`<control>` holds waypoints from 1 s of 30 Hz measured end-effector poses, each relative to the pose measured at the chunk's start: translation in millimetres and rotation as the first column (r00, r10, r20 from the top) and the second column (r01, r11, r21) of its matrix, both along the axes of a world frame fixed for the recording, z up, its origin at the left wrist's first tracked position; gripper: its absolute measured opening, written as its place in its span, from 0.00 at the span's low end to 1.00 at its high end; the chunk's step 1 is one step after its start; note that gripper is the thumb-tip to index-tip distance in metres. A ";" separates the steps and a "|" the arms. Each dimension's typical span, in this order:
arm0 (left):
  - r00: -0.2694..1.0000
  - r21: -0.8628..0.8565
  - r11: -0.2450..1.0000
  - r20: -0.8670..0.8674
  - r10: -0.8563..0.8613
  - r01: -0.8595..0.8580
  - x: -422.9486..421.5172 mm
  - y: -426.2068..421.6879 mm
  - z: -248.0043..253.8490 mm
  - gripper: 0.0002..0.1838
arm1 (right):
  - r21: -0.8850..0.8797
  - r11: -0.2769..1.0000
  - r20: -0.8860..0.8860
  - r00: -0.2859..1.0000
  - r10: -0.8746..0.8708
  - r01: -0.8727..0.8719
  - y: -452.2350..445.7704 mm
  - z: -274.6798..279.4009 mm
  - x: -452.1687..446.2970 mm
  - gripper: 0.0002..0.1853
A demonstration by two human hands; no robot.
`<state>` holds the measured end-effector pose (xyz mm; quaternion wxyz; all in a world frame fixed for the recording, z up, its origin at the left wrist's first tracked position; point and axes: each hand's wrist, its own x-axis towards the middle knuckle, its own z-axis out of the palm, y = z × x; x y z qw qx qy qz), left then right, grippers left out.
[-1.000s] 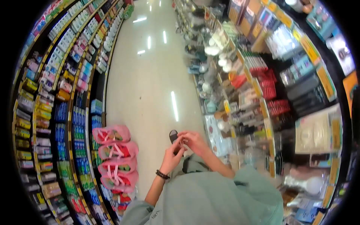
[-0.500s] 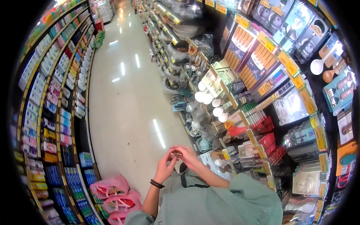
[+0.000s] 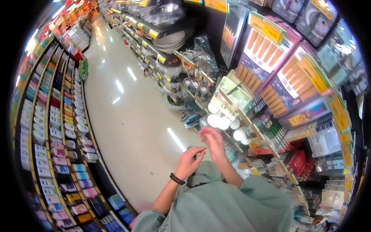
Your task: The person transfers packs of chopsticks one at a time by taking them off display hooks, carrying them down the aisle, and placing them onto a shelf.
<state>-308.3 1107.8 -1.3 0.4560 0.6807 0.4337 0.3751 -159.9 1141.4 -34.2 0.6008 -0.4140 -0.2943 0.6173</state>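
My left hand hovers over the aisle floor in front of my body, a dark beaded bracelet on its wrist. Its fingers are loosely bent, thumb apart, and nothing shows in them. Just to the right and a little higher is my right hand, fingers half curled and apart, also holding nothing that I can see. The two hands are close but separate. Beyond my right hand, white rounded utensil heads stick out from the rack, beside pale green packages on hooks.
On the right, the rack carries packs of wooden-handled chopsticks, red-handled items and yellow price tags. Stacked plates sit further along. A long shelf of small packaged goods lines the left side of the tiled aisle.
My hands, touching at the fingertips before, have moved apart, the right one rising toward the rack. The view has shifted, and the pink baskets at lower left are nearly out of sight.
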 end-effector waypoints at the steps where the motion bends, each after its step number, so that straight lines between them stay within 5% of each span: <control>1: 0.999 0.045 0.999 -0.026 -0.027 0.028 -0.5 24.6 8.3 0.10 | 0.057 0.997 0.002 0.999 -0.048 0.048 20.6 13.3 -1.2 0.12; 9: 0.985 0.375 0.919 0.069 -0.159 0.122 29.3 213.6 68.7 0.22 | 0.477 0.775 0.187 0.813 -0.551 0.415 144.4 81.8 16.2 0.26; 12: 0.981 0.558 0.823 0.082 -0.178 0.103 59.8 282.8 83.4 0.35 | 0.520 0.711 0.225 0.727 -0.648 0.473 170.4 99.3 27.6 0.30; 19: 0.930 0.539 0.826 0.190 -0.314 0.169 142.4 389.6 107.7 0.69 | 0.517 0.627 0.429 0.457 -0.779 0.584 220.9 104.8 37.0 0.31; 20: 0.953 0.543 0.829 0.155 -0.260 0.138 147.4 390.1 111.3 0.64 | 0.485 0.628 0.510 0.386 -0.769 0.609 224.3 108.5 36.1 0.30; 23: 0.915 0.424 0.859 0.145 -0.377 0.287 156.7 404.7 113.7 0.54 | 0.468 0.540 0.399 0.378 -0.836 0.699 240.3 99.4 31.3 0.25; 24: 0.858 0.434 0.845 0.252 -0.447 0.312 158.2 407.0 114.2 0.53 | 0.473 0.519 0.389 0.360 -0.848 0.712 244.1 100.6 31.2 0.24; 28: 0.891 0.493 0.804 0.115 -0.439 0.333 146.0 419.7 96.2 0.57 | 0.451 0.467 0.389 0.303 -0.870 0.761 250.6 93.1 22.3 0.22; 30: 0.943 0.584 0.785 0.094 -0.318 0.207 134.7 413.1 86.7 0.65 | 0.424 0.476 0.384 0.323 -0.865 0.770 250.2 91.1 16.8 0.22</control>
